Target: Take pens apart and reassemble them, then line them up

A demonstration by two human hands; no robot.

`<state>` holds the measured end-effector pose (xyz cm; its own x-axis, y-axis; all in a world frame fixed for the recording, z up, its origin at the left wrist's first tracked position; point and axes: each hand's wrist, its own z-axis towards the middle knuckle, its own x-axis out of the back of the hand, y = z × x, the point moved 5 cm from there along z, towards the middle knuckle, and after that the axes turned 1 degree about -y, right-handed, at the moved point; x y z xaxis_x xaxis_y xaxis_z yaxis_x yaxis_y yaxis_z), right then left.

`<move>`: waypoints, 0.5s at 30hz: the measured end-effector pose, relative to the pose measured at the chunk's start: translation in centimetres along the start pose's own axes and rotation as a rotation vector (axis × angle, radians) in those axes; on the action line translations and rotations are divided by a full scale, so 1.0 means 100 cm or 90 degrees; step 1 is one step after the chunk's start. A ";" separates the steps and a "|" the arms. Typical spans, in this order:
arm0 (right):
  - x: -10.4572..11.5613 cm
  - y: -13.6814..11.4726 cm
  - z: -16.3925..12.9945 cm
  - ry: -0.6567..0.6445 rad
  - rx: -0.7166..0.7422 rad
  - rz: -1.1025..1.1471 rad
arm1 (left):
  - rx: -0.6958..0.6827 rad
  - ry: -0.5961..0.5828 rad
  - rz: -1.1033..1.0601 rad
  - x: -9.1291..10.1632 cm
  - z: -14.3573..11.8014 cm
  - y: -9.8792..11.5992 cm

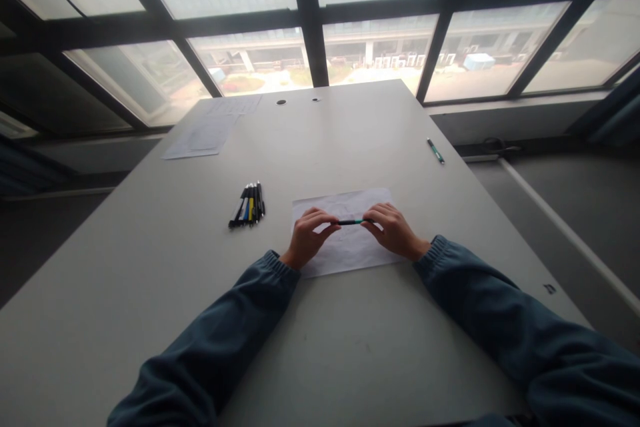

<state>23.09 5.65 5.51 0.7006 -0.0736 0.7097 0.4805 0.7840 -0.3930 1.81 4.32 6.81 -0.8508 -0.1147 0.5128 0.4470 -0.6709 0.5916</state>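
Held level between both hands is a black and green pen (351, 221). My left hand (310, 235) pinches its black end between thumb and fingers. On the other end, which is green, my right hand (393, 228) has a similar pinch; the tip on that side is hidden by the fingers. Beneath the pen and hands lies a white sheet of paper (345, 257), slightly creased. To the left of the paper, several pens (249, 205) lie side by side in a bunch, mostly black with white, blue and yellow parts.
A second green and black pen (435, 151) lies near the right edge of the white table (170, 267). More paper sheets (200, 137) rest at the far left corner. Two round fittings (281, 103) sit near the far edge, and a small dark mark (549, 289) is at right.
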 end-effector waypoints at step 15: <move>-0.002 -0.001 0.000 -0.022 -0.001 0.007 | -0.001 -0.005 0.001 -0.001 0.001 0.002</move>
<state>22.92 5.58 5.39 0.6878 -0.0435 0.7246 0.4729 0.7842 -0.4018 2.03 4.23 6.96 -0.8484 -0.1100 0.5179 0.4475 -0.6716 0.5905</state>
